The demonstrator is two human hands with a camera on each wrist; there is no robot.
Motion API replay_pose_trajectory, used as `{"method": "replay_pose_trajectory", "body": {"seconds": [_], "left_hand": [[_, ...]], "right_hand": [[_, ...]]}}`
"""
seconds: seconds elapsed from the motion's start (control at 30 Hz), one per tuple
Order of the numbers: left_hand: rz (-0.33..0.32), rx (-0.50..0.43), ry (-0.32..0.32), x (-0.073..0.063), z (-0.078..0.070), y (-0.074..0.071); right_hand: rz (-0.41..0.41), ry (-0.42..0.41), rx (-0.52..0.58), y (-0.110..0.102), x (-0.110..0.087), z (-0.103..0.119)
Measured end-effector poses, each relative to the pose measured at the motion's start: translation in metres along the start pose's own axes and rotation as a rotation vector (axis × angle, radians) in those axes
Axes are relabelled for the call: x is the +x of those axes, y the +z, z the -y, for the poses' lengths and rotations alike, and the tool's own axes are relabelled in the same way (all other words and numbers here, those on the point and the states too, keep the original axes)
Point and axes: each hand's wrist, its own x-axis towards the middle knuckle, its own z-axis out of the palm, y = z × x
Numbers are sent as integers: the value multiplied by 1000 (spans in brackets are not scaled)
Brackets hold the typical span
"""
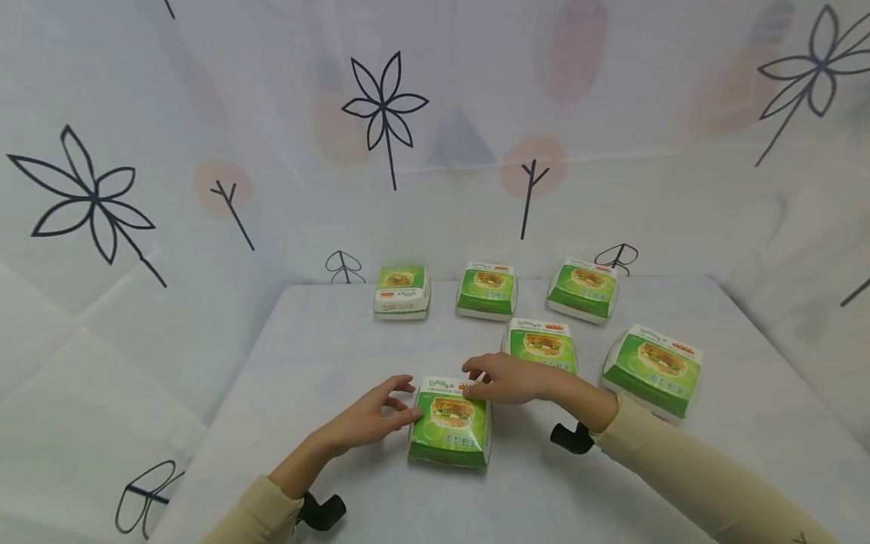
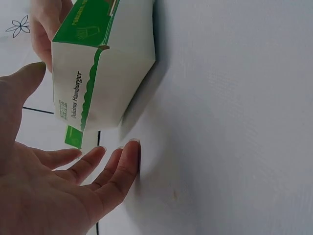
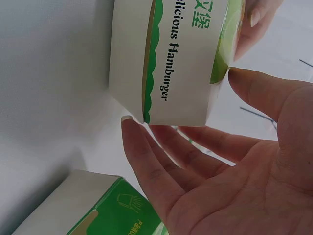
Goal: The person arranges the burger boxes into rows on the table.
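A green and white hamburger box sits on the white table between both hands. My left hand is at its left side, thumb tip right at the top edge. In the left wrist view, the fingers are spread and lightly bent, apart from the box's white side. My right hand reaches over the box's far right corner. In the right wrist view, its thumb is at the top edge, and the extended fingers lie along the side with the "Delicious Hamburger" print.
A matching box stands just beyond the right hand, partly hidden by it. Another box is at the right, beyond the right forearm. Three more line the back: left, middle and right. A patterned white cloth hangs behind the table.
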Motion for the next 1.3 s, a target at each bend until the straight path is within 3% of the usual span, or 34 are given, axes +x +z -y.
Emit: {"method": "replay_pose_trajectory", "body": {"seconds": [0.87, 1.3], "left_hand": [[85, -122, -54, -1, -2, 6], [150, -85, 12, 8, -7, -5]], "right_hand": [[10, 29, 26, 8, -2, -5], [3, 18, 3, 7, -4, -7]]}}
